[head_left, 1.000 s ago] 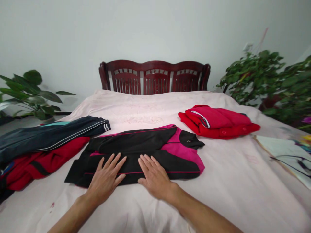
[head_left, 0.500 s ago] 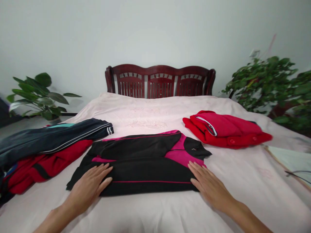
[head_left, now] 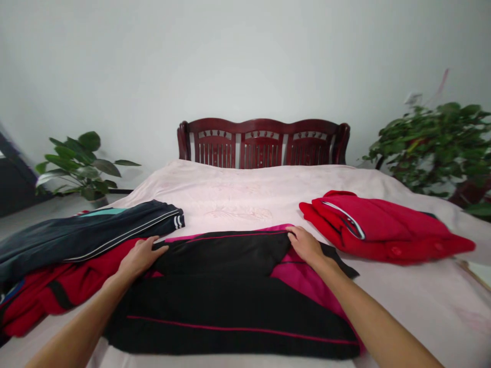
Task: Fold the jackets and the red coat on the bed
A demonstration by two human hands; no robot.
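A black jacket with magenta panels and piping (head_left: 230, 301) lies folded on the bed in front of me, its collar end toward the right. My left hand (head_left: 141, 256) is at the jacket's far left corner, thumb and fingers closed on the cloth. At the far edge near the shoulder, my right hand (head_left: 306, 245) pinches the fabric beside the magenta panel. My right forearm passes over the collar side and hides part of it.
On the left, dark trousers with white stripes (head_left: 115, 230) lie over red clothing (head_left: 88, 271). A folded red pile (head_left: 391, 230) is at the right. Beyond the pink bedspread (head_left: 238, 189) stand a wooden headboard (head_left: 261, 148) and plants (head_left: 82, 163) on both sides.
Both hands have moved from lying flat on the jacket's near part to its far edge and closed there. The view has tilted up and the jacket appears nearer.
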